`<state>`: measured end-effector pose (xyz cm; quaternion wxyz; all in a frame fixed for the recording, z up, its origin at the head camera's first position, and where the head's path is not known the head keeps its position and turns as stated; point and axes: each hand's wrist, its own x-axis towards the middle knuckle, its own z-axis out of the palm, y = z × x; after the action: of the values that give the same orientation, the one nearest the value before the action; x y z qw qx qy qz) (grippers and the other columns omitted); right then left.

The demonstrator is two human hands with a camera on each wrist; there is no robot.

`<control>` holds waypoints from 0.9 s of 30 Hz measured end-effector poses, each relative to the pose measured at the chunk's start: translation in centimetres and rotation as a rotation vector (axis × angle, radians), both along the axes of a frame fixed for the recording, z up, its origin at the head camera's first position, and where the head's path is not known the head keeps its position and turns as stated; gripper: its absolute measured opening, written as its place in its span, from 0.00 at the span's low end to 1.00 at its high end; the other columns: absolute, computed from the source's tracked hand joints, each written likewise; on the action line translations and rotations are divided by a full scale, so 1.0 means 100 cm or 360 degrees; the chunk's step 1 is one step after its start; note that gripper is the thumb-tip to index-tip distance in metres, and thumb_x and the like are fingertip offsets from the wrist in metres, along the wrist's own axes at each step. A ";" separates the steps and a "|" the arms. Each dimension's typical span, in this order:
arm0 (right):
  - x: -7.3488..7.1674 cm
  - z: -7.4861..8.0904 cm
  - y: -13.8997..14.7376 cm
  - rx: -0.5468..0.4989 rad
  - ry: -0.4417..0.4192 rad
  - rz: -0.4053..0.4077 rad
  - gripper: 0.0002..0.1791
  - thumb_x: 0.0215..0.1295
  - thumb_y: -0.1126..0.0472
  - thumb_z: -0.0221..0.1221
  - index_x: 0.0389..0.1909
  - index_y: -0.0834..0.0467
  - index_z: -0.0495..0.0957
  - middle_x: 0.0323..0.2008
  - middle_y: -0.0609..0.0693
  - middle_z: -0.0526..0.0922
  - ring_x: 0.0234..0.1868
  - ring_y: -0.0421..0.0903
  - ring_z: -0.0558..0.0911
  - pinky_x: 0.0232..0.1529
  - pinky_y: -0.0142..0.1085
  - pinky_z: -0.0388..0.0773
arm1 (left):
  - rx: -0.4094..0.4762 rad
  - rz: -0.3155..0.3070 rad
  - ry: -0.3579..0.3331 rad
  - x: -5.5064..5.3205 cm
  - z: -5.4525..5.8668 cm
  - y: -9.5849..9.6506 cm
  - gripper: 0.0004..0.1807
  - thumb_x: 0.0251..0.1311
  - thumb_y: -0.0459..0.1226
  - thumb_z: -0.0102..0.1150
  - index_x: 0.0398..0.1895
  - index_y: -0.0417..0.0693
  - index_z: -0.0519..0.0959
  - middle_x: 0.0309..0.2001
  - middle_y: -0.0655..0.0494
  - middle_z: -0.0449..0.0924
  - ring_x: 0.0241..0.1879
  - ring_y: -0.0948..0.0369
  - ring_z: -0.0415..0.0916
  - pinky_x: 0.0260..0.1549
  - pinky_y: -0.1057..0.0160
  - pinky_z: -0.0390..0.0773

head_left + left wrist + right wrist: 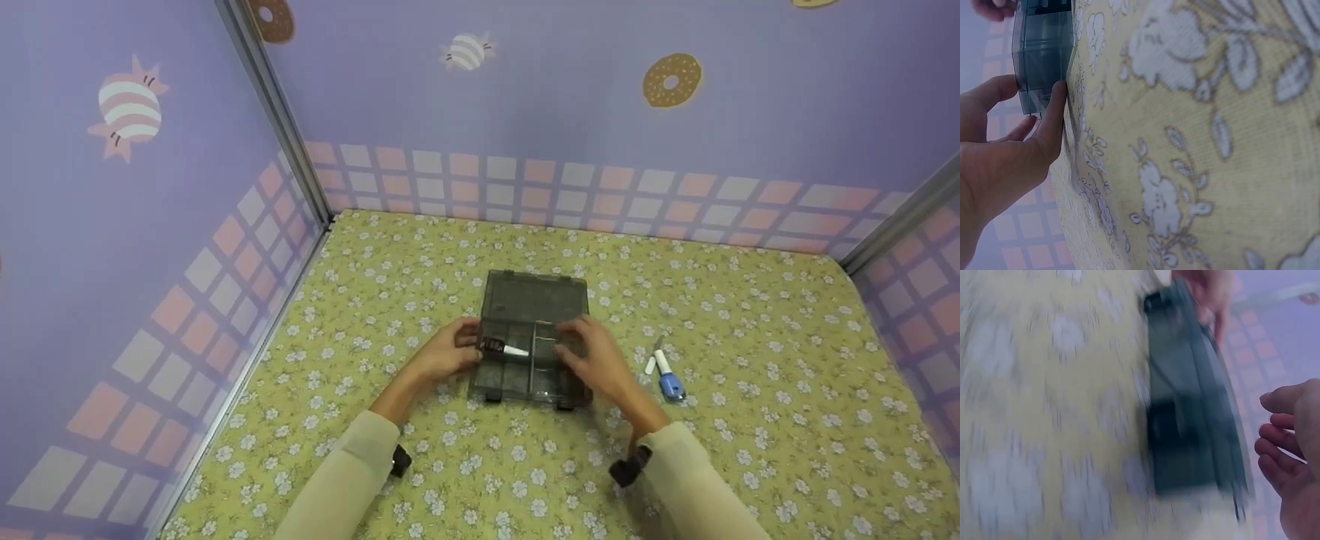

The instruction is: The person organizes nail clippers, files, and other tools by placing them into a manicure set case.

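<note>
Apparently steadying the open box (535,301), my left grip (442,355) pinches its left side; my empty right grip (602,360) likely must clasp opposite.

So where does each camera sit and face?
Head: on the head, facing forward-down at the box; left hand, right hand and sleeves show.
Left wrist: on that wrist, facing the box's side; left hand at left.
Right wrist: on that wrist, facing the blurred box; right hand at right.
Both wrist views share the box and both hands.
</note>
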<state>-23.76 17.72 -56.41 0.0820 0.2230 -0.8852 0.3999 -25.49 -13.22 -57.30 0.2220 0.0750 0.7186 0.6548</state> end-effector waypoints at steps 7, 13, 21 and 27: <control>0.010 -0.003 0.069 0.0018 -0.0081 -0.0199 0.17 0.70 0.66 0.70 0.56 0.68 0.82 0.51 0.60 0.84 0.54 0.60 0.83 0.58 0.57 0.80 | 0.0014 0.0009 -0.0025 0.000 -0.002 -0.001 0.37 0.71 0.24 0.56 0.82 0.38 0.58 0.76 0.39 0.66 0.74 0.45 0.67 0.66 0.47 0.76; 0.024 -0.017 0.118 0.0030 -0.0122 -0.0355 0.16 0.72 0.67 0.68 0.55 0.69 0.82 0.50 0.63 0.83 0.51 0.60 0.83 0.54 0.58 0.81 | 0.0003 0.0012 -0.0034 0.000 -0.003 -0.002 0.38 0.71 0.24 0.57 0.83 0.40 0.58 0.76 0.41 0.66 0.75 0.46 0.66 0.66 0.47 0.76; 0.043 -0.036 0.151 0.0145 -0.0093 -0.0452 0.15 0.69 0.64 0.71 0.52 0.67 0.83 0.45 0.58 0.81 0.43 0.53 0.83 0.41 0.42 0.84 | 0.0005 -0.0013 -0.0019 -0.002 -0.004 -0.003 0.38 0.73 0.25 0.56 0.83 0.39 0.57 0.77 0.40 0.63 0.75 0.45 0.64 0.66 0.47 0.76; 0.049 -0.043 0.156 0.0205 -0.0155 -0.0469 0.19 0.68 0.60 0.73 0.53 0.67 0.81 0.44 0.58 0.80 0.40 0.50 0.81 0.37 0.37 0.80 | 0.0000 -0.0023 -0.0009 -0.002 -0.004 -0.003 0.38 0.73 0.25 0.56 0.83 0.38 0.56 0.77 0.38 0.63 0.75 0.44 0.64 0.67 0.47 0.76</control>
<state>-18.88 33.33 -60.73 0.0824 0.0759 -0.9351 0.3363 -25.66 -13.55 -57.71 0.2287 0.0784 0.7173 0.6534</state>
